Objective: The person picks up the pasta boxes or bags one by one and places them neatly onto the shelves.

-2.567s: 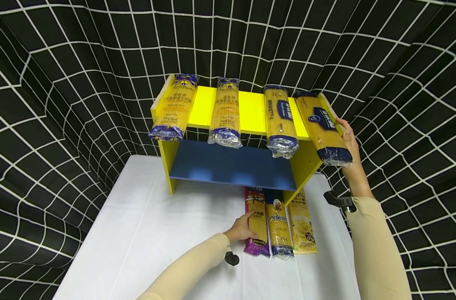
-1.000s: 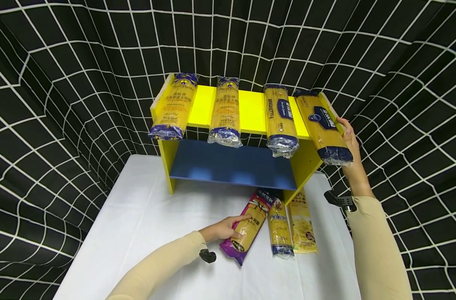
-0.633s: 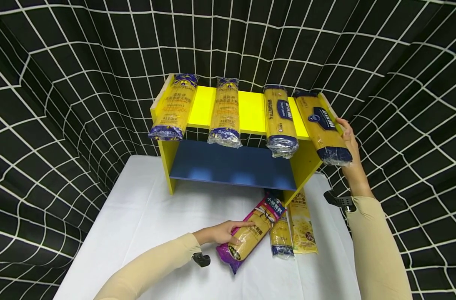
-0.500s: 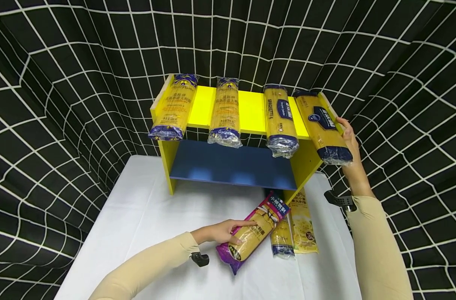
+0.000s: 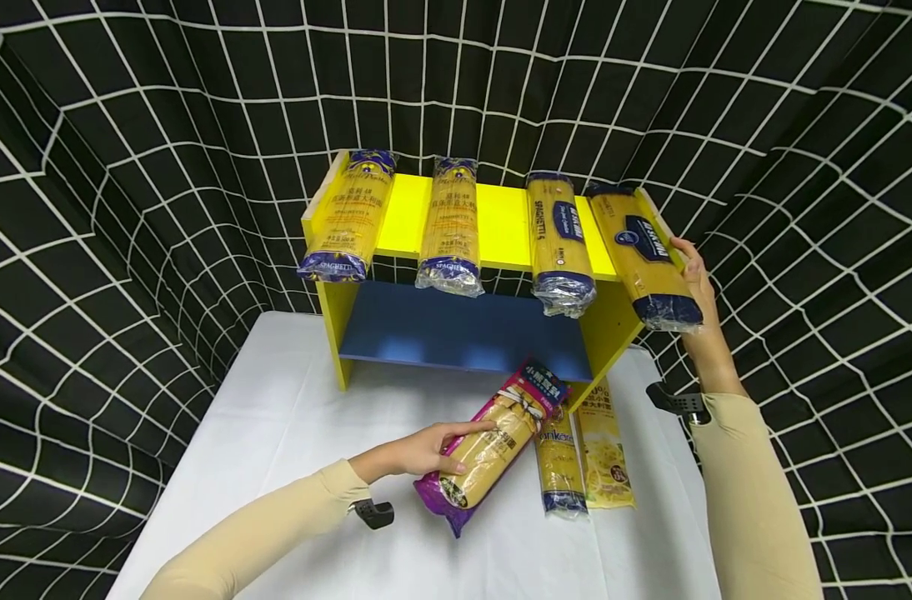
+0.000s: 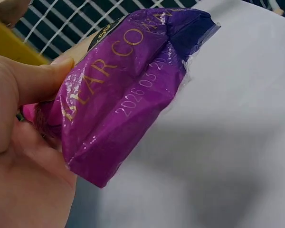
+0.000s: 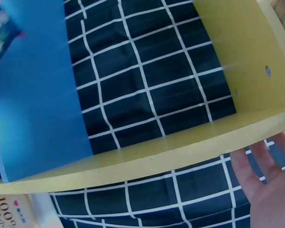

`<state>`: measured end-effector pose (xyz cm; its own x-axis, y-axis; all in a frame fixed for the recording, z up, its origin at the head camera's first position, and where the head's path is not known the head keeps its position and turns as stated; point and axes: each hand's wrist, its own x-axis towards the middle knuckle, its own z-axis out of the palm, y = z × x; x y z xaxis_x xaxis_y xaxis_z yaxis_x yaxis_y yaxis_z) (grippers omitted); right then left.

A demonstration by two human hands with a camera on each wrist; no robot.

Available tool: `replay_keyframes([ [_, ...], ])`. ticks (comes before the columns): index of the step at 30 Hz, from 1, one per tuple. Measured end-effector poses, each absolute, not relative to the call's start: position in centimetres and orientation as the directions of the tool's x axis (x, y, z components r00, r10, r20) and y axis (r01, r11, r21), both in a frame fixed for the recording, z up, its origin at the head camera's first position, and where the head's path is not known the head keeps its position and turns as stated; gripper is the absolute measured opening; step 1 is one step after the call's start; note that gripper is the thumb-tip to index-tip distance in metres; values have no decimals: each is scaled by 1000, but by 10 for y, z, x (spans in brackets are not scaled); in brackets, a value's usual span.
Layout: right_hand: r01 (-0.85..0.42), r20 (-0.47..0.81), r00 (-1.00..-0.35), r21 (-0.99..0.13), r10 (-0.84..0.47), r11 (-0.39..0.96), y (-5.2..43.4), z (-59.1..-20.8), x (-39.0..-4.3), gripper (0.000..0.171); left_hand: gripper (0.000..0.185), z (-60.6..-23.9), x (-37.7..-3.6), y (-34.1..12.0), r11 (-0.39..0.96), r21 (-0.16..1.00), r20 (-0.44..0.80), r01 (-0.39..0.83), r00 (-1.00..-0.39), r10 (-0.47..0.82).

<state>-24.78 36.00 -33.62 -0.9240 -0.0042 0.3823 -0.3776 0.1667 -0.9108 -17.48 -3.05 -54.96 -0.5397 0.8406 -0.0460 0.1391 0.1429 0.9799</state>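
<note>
My left hand grips a purple-ended bag of pasta, thumb and fingers around its lower half. The bag tilts up to the right, its dark top overlapping the blue shelf board and a blue-ended pasta bag. In the left wrist view, the thumb presses on the crinkled purple end. My right hand rests against the outer side of the yellow shelf unit, beside the rightmost spaghetti pack. The right wrist view shows its straight fingers at the side panel, fingertips partly hidden.
Three more spaghetti packs, the left, middle and right one, lie on the yellow top, ends overhanging its front edge. A yellow pasta bag lies on the white tablecloth. Gridded black curtain surrounds everything.
My left hand has pulled the purple-ended bag leftward out of the row, turned it slantwise, and now brings its top up before the blue board. The right hand stays put.
</note>
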Motion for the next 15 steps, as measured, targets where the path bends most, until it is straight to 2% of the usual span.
replay_keyframes([
  [8, -378, 382, -924, -914, 3, 145, 361, -336, -248, 51, 77, -539, -189, -74, 67, 994, 3, 84, -645, 764],
  [15, -366, 378, -926, -905, 17, 216, 360, -336, -247, 50, 80, -540, -194, -115, -2, 1000, -17, -26, -705, 709],
])
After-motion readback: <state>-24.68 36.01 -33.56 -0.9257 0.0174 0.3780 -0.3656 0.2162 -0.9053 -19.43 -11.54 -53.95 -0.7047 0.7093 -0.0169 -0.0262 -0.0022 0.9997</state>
